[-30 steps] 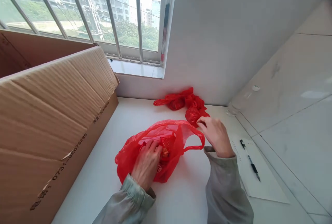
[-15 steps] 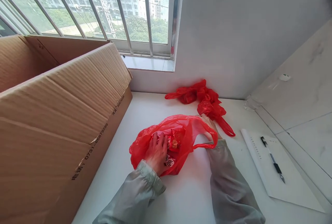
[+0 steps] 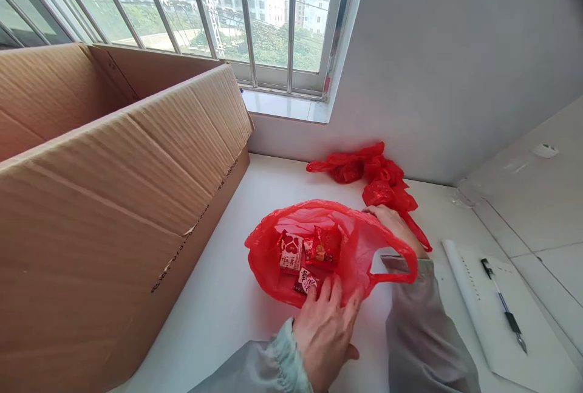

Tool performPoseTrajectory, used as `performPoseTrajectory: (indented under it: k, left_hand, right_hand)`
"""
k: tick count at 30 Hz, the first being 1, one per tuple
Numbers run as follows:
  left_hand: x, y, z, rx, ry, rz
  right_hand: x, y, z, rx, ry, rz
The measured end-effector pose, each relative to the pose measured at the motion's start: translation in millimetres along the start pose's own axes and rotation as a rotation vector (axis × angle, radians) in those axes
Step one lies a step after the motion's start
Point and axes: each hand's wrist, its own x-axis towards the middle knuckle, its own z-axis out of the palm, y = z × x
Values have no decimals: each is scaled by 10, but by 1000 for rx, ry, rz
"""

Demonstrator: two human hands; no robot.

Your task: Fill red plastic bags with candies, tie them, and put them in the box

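A red plastic bag (image 3: 268, 277) lies with its mouth open on the white table, several small wrapped snacks inside. Among them are a red-and-white packet (image 3: 290, 252), a shiny red packet (image 3: 324, 246) and a dark packet with a pink-and-white label (image 3: 306, 282). My left hand (image 3: 325, 323) rests over the bag's near rim, fingers spread, the tips near the dark packet. At the far right side, my right hand (image 3: 397, 226) grips the bag's rim; some of its fingers are hidden behind the plastic.
To the left stands a large open cardboard box (image 3: 182, 168). Crumpled red plastic bags (image 3: 382, 177) lie by the wall. On the right, a black-and-clear pen (image 3: 504, 305) lies on a white paper pad (image 3: 478, 320). A barred window (image 3: 273, 28) is behind.
My left hand has come off the snacks inside the bag and moved right to its near rim. The bag's mouth is wider and the packets show more. The view has shifted left.
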Motion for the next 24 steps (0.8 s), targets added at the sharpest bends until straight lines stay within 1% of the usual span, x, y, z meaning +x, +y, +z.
performPoseTrajectory:
  k: [1, 3, 4, 5, 6, 7, 8, 9, 10, 11, 12, 13, 14, 15, 16, 17, 19, 22, 24]
  left_hand:
    - [9, 2, 23, 10, -10, -1]
    - [-5, -17, 1, 48, -4, -34]
    - [-33, -31, -42, 65, 2, -57]
    - [-78, -46, -104, 77, 8, -78]
    - [-140, -61, -182, 83, 17, -91]
    - [-216, -77, -273, 80, 30, -94]
    - [-303, -95, -372, 74, 57, -86]
    - [-396, -120, -475, 62, 99, -71]
    - [-487, -154, -575, 50, 150, -53]
    - [-568, -199, -666, 56, 238, -51]
    - [-632, -256, -741, 77, 338, -61]
    - [-672, -322, -796, 107, 450, -81]
    - [-686, -395, -827, 137, 554, -114]
    - [-673, -470, -832, 156, 625, -150]
    - [-635, -540, -815, 162, 652, -187]
    - [-578, -602, -779, 157, 642, -218]
    - [-439, -685, -678, 145, 569, -267]
    - [-270, -722, -548, 183, 491, -385]
    - [-230, -729, -514, 226, 466, -483]
  right_hand:
    - [3, -18, -90, 12, 11, 8]
    - [-69, -139, -352, 71, 111, 51]
    - [-147, -247, -510, 128, 209, 85]
    - [-247, -383, -671, 191, 336, 126]
    - [-356, -539, -817, 278, 435, 145]
    - [-460, -706, -934, 382, 490, 134]
    - [-546, -871, -1009, 462, 511, 87]
    - [-601, -1024, -1031, 536, 426, -35]
    - [-621, -1157, -999, 578, 283, -194]
    - [-603, -1264, -915, 565, 116, -298]
    - [-555, -1342, -790, 512, -34, -365]
    - [-486, -1394, -636, 425, -149, -374]
    - [-410, -1421, -470, 307, -219, -352]
    - [-337, -1428, -305, 195, -265, -330]
    - [-278, -1419, -154, 114, -310, -318]
    - [-237, -1399, -25, 53, -338, -303]
    - [-211, -1340, 158, -16, -377, -273]
    - [-245, -1237, 291, -56, -407, -223]
    - [-271, -1180, 347, -33, -422, -209]
